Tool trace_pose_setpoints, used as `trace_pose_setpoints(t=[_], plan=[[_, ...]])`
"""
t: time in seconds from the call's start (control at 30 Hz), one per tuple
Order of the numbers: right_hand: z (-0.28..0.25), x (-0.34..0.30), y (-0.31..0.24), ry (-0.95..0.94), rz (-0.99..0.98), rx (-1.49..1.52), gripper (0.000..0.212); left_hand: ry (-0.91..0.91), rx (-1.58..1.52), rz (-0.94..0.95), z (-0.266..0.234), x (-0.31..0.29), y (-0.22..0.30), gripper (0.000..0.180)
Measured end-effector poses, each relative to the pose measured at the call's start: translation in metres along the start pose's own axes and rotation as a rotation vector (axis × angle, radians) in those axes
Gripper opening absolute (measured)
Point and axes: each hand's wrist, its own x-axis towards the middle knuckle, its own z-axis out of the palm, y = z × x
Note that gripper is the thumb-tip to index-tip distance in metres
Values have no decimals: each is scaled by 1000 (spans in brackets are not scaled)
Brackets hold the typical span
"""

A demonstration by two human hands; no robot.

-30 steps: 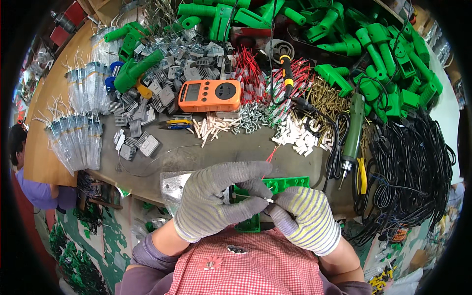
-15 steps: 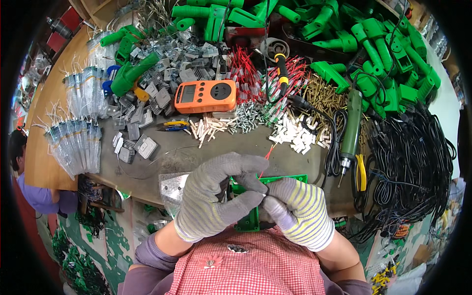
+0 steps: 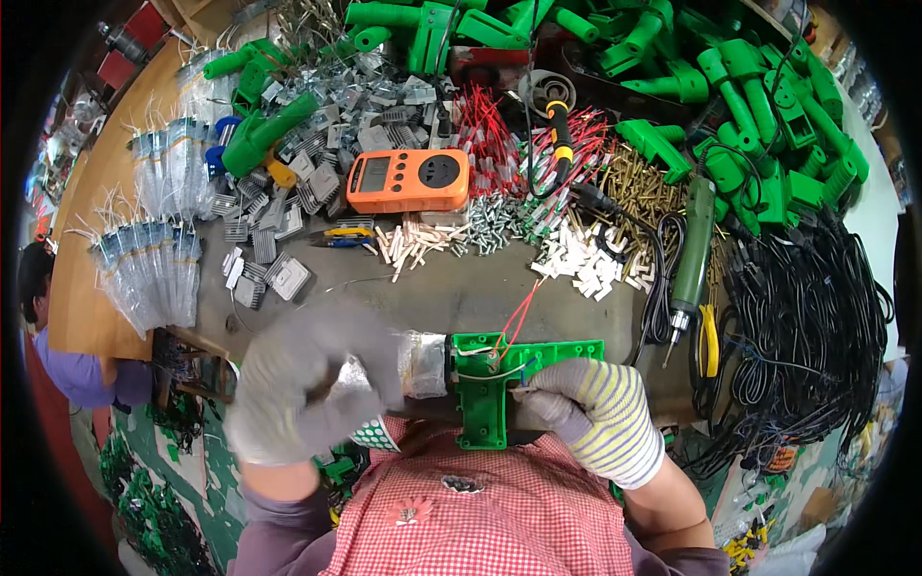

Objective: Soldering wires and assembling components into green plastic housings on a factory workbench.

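Just beyond the apron [image 3: 471,518], the green shell [image 3: 483,418] lies at the near edge of the table [image 3: 451,278], handle toward the wearer. The right hand [image 3: 597,420] bunches its fingertips narrowly by the white wire [image 3: 480,377]; whether they pinch it cannot be told. The left hand [image 3: 288,389] is curled and blurred, its grip unclear. Keeping the shell steady and sparing the red wires [image 3: 520,317] any tug should serve best. Farther off lie white tubes [image 3: 588,264], an orange meter [image 3: 408,182] and heaped green parts [image 3: 749,125]; far left, another person [image 3: 72,370].

The head camera (a wide fisheye) looks down, close above the workbench [image 3: 432,290].
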Motion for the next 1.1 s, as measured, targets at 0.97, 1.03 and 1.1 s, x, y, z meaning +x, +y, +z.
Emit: trace_pose_setpoints(t=[0.97, 1.03, 1.1], plan=[[26, 54, 16, 54, 22, -463, 27, 138, 1082, -23, 92, -7, -40, 19], [29, 55, 21, 65, 6, -587, 29, 99, 981, 4, 87, -5, -45, 20], [32, 56, 31, 108, 10, -440, 27, 52, 813, 20, 79, -8, -46, 16]])
